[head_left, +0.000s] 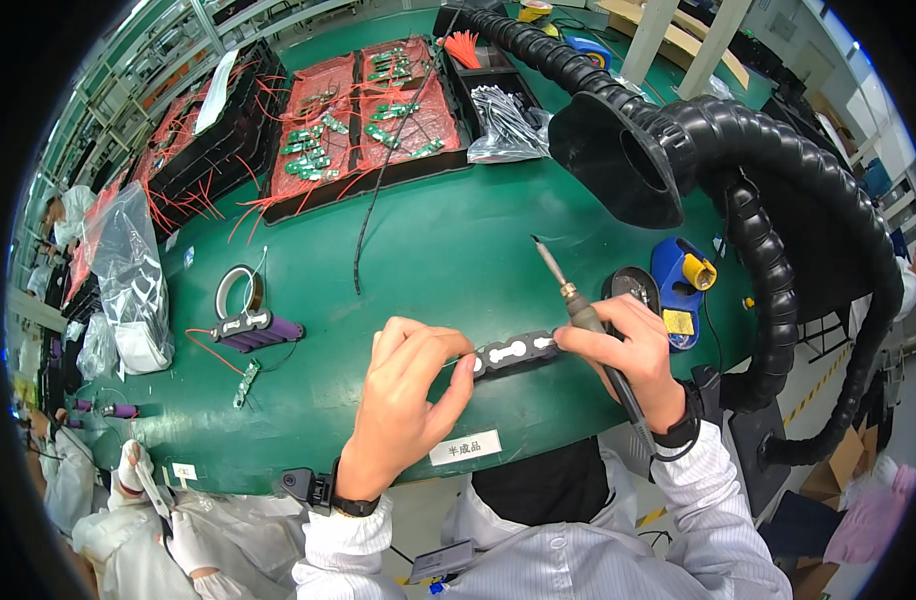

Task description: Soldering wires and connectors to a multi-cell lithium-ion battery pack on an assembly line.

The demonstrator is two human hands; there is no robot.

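In front of me a battery pack with a black end holder and pale metal strips lies on the green table. My left hand is closed at its left end, thumb and forefinger gripping that end. My right hand is wrapped round a soldering iron, whose bare tip points up and away from the pack. The fingertips of that hand also touch the pack's right end. Further left stands a second battery pack, purple-celled, wired to a small green circuit board. A roll of tape stands behind it.
A blue soldering stand and a black fume hose with its hood occupy the right. Trays of circuit boards and a bag of black parts stand at the back. A co-worker's gloved hands work at lower left.
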